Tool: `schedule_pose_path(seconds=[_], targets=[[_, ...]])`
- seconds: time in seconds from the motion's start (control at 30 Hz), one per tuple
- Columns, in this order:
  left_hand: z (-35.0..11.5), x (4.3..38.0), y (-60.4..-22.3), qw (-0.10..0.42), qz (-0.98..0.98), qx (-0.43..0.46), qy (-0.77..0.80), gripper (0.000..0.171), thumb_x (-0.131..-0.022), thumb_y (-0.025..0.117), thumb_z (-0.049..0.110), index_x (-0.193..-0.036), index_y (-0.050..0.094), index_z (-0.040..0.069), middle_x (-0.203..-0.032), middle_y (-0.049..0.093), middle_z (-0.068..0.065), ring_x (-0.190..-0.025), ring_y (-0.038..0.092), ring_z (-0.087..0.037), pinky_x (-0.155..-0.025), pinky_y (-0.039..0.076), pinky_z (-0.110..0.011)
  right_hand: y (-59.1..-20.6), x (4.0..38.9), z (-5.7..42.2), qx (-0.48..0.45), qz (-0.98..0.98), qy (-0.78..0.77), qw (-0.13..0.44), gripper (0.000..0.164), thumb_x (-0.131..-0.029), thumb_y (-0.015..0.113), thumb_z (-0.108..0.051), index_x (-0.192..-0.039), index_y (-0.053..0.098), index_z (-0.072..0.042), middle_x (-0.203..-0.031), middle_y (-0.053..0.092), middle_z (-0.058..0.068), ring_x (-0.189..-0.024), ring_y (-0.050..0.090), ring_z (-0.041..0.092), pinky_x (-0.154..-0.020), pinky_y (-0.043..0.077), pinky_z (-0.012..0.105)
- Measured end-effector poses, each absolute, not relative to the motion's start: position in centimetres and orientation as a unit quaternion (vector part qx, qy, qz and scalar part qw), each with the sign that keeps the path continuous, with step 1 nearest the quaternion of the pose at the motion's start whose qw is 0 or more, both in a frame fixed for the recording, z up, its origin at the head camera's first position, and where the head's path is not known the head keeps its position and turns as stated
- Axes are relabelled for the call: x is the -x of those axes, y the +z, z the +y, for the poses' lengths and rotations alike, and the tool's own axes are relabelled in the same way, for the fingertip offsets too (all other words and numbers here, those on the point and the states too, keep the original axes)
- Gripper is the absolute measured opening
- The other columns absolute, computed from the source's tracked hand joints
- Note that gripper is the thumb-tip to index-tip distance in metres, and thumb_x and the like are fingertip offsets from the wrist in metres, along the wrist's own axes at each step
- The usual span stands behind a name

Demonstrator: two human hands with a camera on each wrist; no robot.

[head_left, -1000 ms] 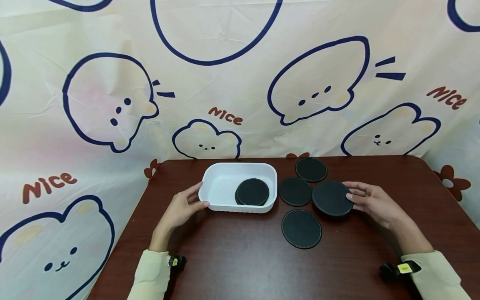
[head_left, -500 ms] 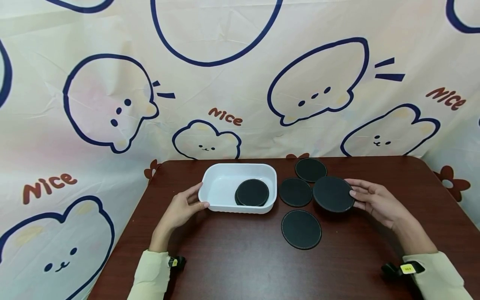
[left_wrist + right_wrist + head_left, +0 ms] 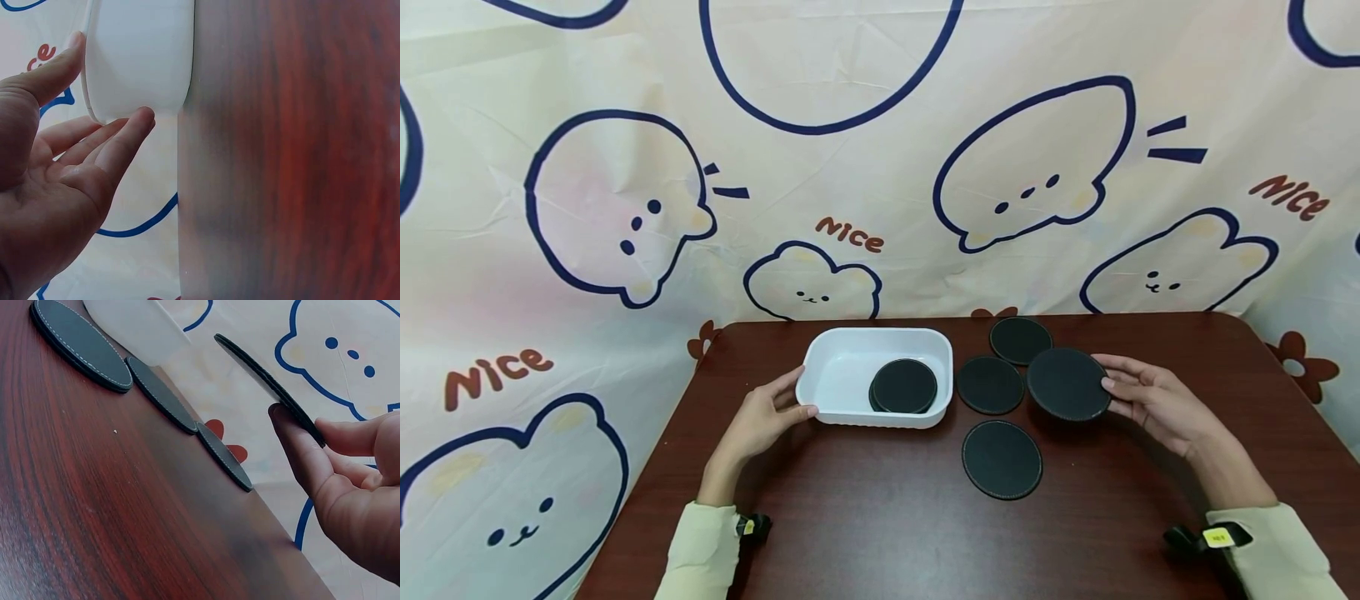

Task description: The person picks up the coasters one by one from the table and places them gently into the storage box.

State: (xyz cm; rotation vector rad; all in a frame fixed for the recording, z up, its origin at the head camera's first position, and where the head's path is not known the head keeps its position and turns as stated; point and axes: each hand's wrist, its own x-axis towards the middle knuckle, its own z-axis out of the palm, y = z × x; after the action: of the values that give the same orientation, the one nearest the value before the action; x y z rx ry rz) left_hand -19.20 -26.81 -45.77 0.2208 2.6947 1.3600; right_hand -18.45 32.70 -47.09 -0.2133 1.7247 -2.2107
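Note:
My right hand [image 3: 1157,408] pinches a round black coaster [image 3: 1067,383] at its right edge, thumb on one face and fingers on the other. In the right wrist view this coaster [image 3: 262,381] hangs tilted, clear of the table. My left hand [image 3: 765,414] holds the left end of a white plastic tray [image 3: 835,375], its thumb at the near rim and its fingers along the end. The left wrist view shows the tray's outer wall [image 3: 140,56] between thumb and fingers. Inside the tray, toward its right end, lie stacked black coasters [image 3: 906,385].
Between the tray and my right hand, three black stitched coasters lie flat on the brown table [image 3: 880,517]: a far one [image 3: 1021,341], a middle one [image 3: 991,385] and a near one [image 3: 1002,459]. Behind the table hangs a printed cloth [image 3: 820,183].
My right hand has lifted the coaster slightly and shifted it a little farther from me and to the right. My left hand and the tray have stayed in place.

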Motion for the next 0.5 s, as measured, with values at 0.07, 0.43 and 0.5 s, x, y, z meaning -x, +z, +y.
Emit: schedule_pose_path(seconds=[0.07,0.43,0.5], targets=[[-26.8,19.2,-45.8,0.058,0.889,-0.073,0.448,0.081,-0.097,0.082,0.021,-0.165,0.041,0.004,-0.166,0.046,-0.025,-0.143,0.058,-0.041,-0.101,0.061,-0.042,-47.0,18.5,32.7,0.074,0.6,-0.779,0.165,0.04,-0.112,0.052,-0.001,-0.139,0.068,-0.025,-0.125,0.078,-0.007,-0.107,0.079,0.01,-0.089,0.065,0.026],[-26.8,19.4,-46.1,0.06,0.89,-0.065,0.447,0.082,-0.097,0.083,0.019,-0.165,0.04,0.005,-0.167,0.045,-0.023,-0.144,0.057,-0.039,-0.103,0.059,-0.044,-46.7,18.9,32.0,0.068,0.577,-0.796,0.168,0.039,-0.112,0.05,0.0,-0.142,0.063,-0.022,-0.128,0.078,-0.006,-0.113,0.078,0.01,-0.094,0.065,0.027],[-26.8,19.4,-46.1,0.061,0.89,-0.062,0.448,0.082,-0.096,0.083,0.019,-0.166,0.04,0.006,-0.167,0.045,-0.022,-0.145,0.057,-0.039,-0.103,0.059,-0.044,-46.6,19.1,31.7,0.064,0.579,-0.795,0.167,0.038,-0.112,0.051,-0.001,-0.144,0.061,-0.02,-0.128,0.077,-0.006,-0.113,0.077,0.009,-0.094,0.064,0.027]])
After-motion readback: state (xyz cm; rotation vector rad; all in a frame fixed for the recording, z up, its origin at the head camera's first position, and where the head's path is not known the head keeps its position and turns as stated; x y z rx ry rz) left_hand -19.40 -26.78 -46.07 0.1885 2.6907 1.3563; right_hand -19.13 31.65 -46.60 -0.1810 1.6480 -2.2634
